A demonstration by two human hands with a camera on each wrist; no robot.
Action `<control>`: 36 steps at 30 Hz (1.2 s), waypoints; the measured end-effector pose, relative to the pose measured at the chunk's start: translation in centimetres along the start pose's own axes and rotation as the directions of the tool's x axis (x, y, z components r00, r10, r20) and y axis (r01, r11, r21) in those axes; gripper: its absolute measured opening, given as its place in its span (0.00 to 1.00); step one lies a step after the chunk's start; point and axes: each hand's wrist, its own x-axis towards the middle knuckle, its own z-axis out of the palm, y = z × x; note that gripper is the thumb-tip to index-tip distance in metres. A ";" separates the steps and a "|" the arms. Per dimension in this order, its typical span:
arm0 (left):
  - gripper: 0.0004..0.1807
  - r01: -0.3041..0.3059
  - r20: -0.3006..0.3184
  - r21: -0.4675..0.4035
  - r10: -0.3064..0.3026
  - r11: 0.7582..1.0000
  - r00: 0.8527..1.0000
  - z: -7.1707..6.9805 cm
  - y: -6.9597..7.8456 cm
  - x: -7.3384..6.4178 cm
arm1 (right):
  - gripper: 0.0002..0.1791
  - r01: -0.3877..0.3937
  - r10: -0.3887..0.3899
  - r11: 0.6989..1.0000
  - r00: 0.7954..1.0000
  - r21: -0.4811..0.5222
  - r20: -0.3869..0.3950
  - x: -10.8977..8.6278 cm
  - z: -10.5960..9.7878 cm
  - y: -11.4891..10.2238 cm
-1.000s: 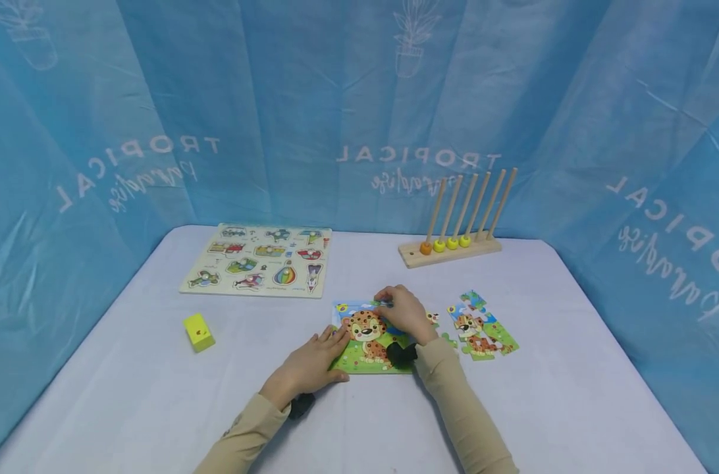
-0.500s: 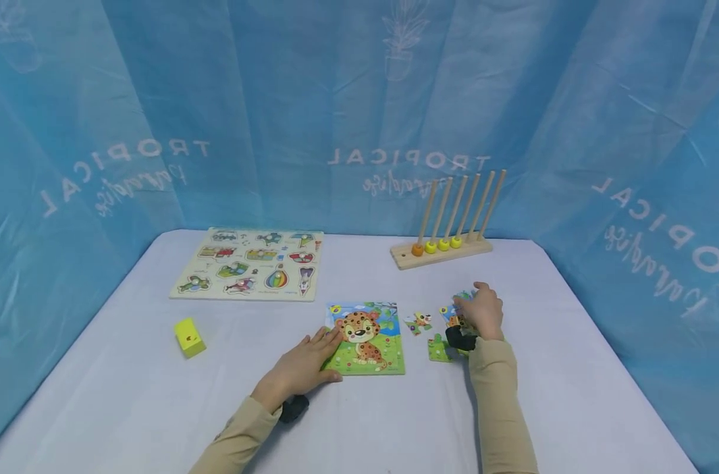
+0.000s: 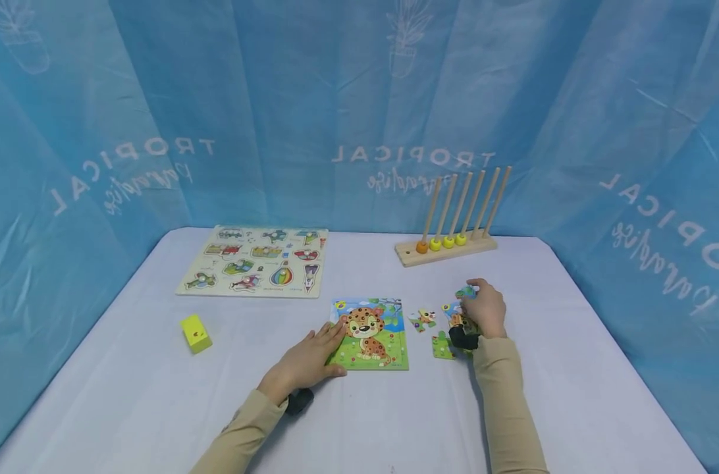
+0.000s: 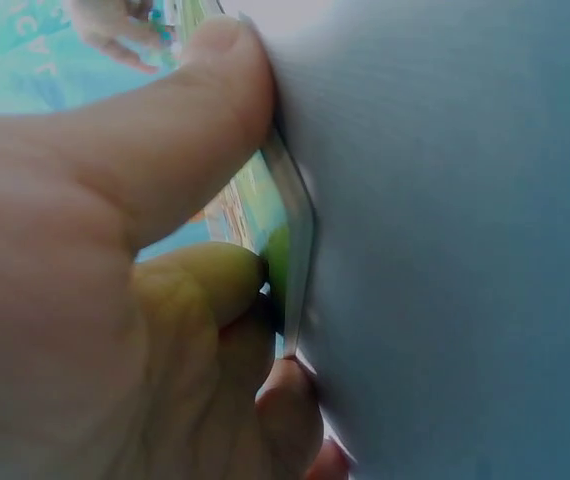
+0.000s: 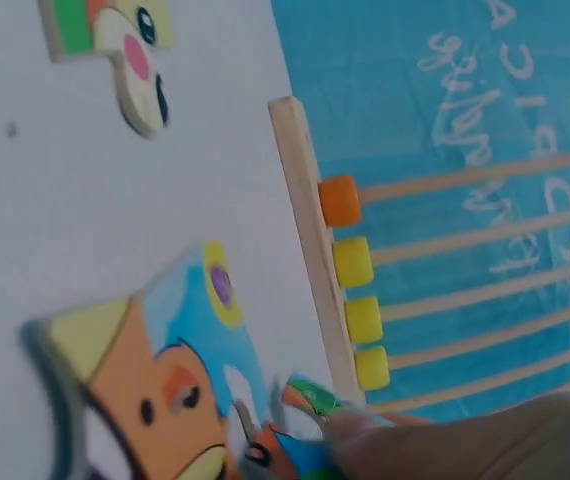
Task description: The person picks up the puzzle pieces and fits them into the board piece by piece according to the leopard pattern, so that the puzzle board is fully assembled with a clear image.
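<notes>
The blue-green puzzle piece sits right of the leopard board, at your right hand — fingers bent, whether pinching I can't tell. Lift it by its edges, sparing neighbouring pieces; your left hand, fingers outstretched, can steady the board's left edge.

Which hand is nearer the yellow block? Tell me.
Left. The left hand rests on the leopard board, right of the yellow block; the right hand is farther right, at the loose pieces.
</notes>
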 end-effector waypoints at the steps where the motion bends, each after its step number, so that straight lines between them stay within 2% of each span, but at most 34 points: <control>1: 0.42 0.003 0.004 -0.004 -0.003 1.000 1.000 0.0 0.0 0.0 | 0.21 0.014 -0.014 0.999 1.000 0.036 -0.004 -0.1 0.1 -0.3; 3: 0.42 0.011 0.009 -0.008 -0.011 1.000 1.000 0.1 -0.1 -0.1 | 0.18 0.048 -0.053 0.986 0.998 0.157 0.028 -0.4 0.4 -1.2; 5: 0.42 0.019 0.010 -0.006 -0.019 1.000 1.000 0.1 -0.1 -0.1 | 0.18 0.048 -0.087 0.954 0.989 0.296 0.120 -0.7 0.8 -2.3; 6: 0.42 0.022 0.009 -0.004 -0.022 1.000 1.000 0.1 -0.1 -0.1 | 0.18 0.040 -0.108 0.936 0.978 0.350 0.178 -0.8 1.1 -2.9; 8: 0.42 0.024 0.007 0.000 -0.024 1.000 1.000 0.1 -0.1 -0.2 | 0.19 0.021 -0.159 0.905 0.943 0.425 0.292 -1.2 1.8 -4.1; 9: 0.42 0.021 0.005 0.000 -0.021 1.000 1.000 0.0 0.0 -0.2 | 0.18 0.012 -0.177 0.897 0.926 0.442 0.334 -1.3 2.3 -4.6; 11: 0.42 0.010 0.004 -0.004 -0.010 1.000 1.000 -0.1 0.1 -0.2 | 0.17 0.012 -0.197 0.900 0.903 0.436 0.382 -1.7 3.4 -5.5; 13: 0.42 0.000 0.006 -0.007 0.001 1.000 1.000 -0.3 0.3 -0.3 | 0.16 0.018 -0.203 0.908 0.893 0.419 0.401 -2.1 4.5 -6.2; 19: 0.42 0.001 0.007 -0.009 -0.001 1.000 1.000 -0.2 0.4 -0.3 | 0.12 0.113 -0.209 0.951 0.922 0.289 0.327 -3.0 6.9 -7.5; 24: 0.42 0.009 0.003 0.001 -0.009 1.000 1.000 0.1 0.1 0.0 | 0.10 0.183 -0.224 0.965 0.947 0.187 0.231 -3.6 7.7 -8.0; 36: 0.42 0.009 0.000 -0.006 -0.009 1.000 1.000 0.2 0.0 0.0 | 0.10 0.206 -0.202 0.978 0.968 -0.013 0.153 -4.1 8.3 -8.5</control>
